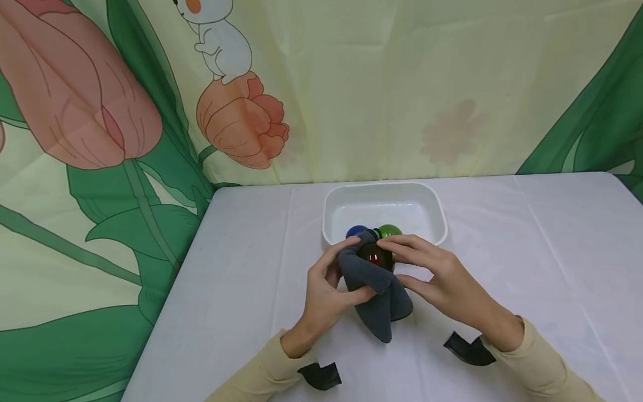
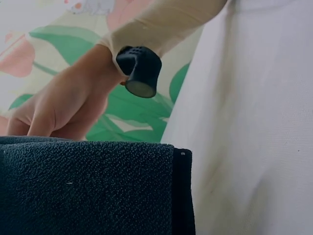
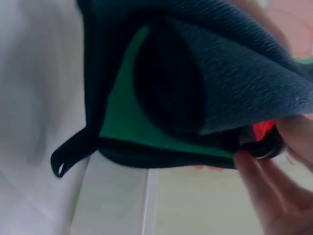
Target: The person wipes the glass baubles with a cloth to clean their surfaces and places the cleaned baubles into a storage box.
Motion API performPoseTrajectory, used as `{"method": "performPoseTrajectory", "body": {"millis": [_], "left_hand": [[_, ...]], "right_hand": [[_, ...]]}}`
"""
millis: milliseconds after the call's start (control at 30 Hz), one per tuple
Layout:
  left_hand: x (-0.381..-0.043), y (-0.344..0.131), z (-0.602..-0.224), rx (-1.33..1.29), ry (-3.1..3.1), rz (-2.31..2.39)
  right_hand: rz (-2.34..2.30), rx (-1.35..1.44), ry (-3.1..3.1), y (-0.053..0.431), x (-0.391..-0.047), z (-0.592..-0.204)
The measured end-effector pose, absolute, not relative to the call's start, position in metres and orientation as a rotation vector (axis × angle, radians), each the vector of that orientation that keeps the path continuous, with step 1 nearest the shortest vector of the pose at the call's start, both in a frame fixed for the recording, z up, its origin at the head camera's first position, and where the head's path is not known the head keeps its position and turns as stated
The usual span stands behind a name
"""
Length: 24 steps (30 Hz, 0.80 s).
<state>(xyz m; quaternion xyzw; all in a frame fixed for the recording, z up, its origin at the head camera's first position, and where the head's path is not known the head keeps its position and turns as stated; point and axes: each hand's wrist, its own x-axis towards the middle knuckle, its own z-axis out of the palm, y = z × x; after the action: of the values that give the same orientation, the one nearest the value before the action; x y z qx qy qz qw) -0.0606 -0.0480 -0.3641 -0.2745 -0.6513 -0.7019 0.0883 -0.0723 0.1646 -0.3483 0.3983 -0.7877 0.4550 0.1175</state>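
A dark grey-blue terry cloth [image 1: 379, 296] hangs in folds between both hands, wrapped partly around a glossy dark red ball [image 1: 374, 255]. My left hand [image 1: 326, 287] grips the cloth from the left, thumb in front and fingers behind its upper edge. From the right, my right hand [image 1: 442, 276] holds the ball, fingertips at its top and thumb lower down by the cloth. In the right wrist view the cloth's green inner side [image 3: 127, 115] shows, with a dark hanging loop [image 3: 68, 152] at one corner. The fold hides much of the ball.
Just beyond the hands stands a white rectangular tray [image 1: 439, 209]. A blue ball [image 1: 355, 230] and a green ball [image 1: 390, 230] lie at its near side, partly hidden. The white-covered table [image 1: 241, 268] meets a printed curtain [image 1: 361, 100] at the back.
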Motion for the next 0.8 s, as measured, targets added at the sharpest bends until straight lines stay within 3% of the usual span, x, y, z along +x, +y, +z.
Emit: {"method": "performPoseTrajectory", "body": {"millis": [300,800], "left_hand": [[-0.0603,-0.0498,-0.3629,-0.806,-1.950,-2.102],[-0.0624,-0.0505,-0.3642,-0.787,-1.932,-2.128]], "right_hand": [[1.562,1.061,-2.423,0.1658,-0.0707,-0.3490],[1.124,1.346,-2.212,0.1639,-0.0745,-0.3483]]}}
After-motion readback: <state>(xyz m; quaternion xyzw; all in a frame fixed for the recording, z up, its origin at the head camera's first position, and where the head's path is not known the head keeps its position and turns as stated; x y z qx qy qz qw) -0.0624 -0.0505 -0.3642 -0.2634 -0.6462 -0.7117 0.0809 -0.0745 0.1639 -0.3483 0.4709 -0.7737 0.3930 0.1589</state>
